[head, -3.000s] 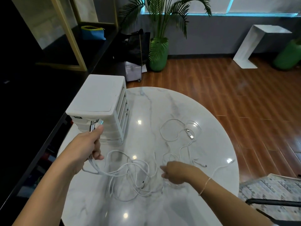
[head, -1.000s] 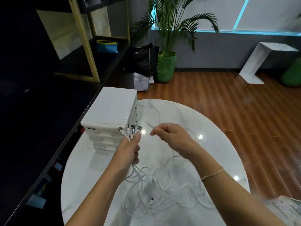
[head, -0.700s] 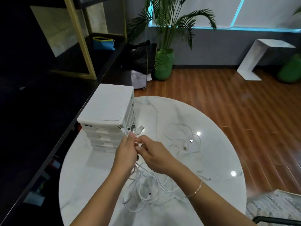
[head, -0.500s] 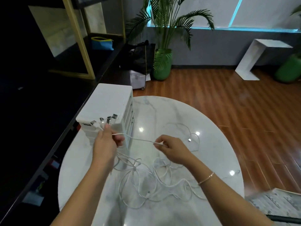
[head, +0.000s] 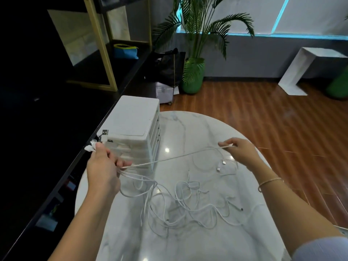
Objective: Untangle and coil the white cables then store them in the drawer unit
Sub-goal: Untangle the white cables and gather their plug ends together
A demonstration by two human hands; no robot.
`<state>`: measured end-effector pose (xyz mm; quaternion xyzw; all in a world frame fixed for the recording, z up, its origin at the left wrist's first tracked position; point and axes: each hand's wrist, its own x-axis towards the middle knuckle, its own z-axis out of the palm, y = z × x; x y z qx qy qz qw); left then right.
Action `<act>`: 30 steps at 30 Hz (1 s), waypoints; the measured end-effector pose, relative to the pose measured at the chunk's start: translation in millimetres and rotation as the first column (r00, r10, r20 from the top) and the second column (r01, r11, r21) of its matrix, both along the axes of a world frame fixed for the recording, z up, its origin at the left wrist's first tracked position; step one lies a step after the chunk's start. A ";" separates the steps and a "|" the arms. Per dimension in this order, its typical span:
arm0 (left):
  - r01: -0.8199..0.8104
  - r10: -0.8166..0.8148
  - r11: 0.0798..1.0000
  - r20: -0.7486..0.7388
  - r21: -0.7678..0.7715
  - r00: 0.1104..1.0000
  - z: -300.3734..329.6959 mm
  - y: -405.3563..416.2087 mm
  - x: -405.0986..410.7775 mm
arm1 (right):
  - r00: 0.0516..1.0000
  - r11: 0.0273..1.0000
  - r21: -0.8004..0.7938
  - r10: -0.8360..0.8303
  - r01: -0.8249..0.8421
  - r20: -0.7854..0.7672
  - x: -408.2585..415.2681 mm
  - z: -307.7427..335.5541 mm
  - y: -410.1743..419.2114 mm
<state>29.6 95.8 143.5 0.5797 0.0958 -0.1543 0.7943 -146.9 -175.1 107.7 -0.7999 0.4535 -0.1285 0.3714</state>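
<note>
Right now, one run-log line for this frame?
phase: untangling | left hand: grips cable plug ends | right hand: pinches one cable taut | tangle: on table | drawer unit: shut

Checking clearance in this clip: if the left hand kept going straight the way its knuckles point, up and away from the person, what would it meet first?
Probably the white drawer unit: the left hand, gripping the cable ends, sits just before its near corner. Depth is unclear, so it might slip past on the left.

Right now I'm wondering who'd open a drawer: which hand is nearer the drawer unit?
Left. The left hand is beside the drawer unit; the right hand is well off to its right.
</note>
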 end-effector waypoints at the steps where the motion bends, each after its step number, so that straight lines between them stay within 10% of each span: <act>1: 0.002 -0.002 1.000 -0.003 0.015 1.000 -0.8 0.3 -0.5 | 1.000 1.000 -0.022 -0.005 0.005 0.001 2.0 6.7 -2.9; 9: 0.079 -0.084 0.987 0.030 0.143 0.996 -6.7 2.2 -0.2 | 0.979 0.976 0.070 0.204 -0.205 0.027 4.2 32.0 -0.4; 15: 0.092 -0.103 0.982 0.061 0.164 0.993 -12.0 -3.3 -6.2 | 0.815 0.752 0.371 0.578 -0.544 0.024 10.8 36.5 41.9; 30: 0.054 -0.068 0.975 0.060 0.218 0.996 -3.1 -2.1 3.1 | 0.813 0.955 -0.031 0.234 -0.295 -0.533 -24.6 3.8 -17.3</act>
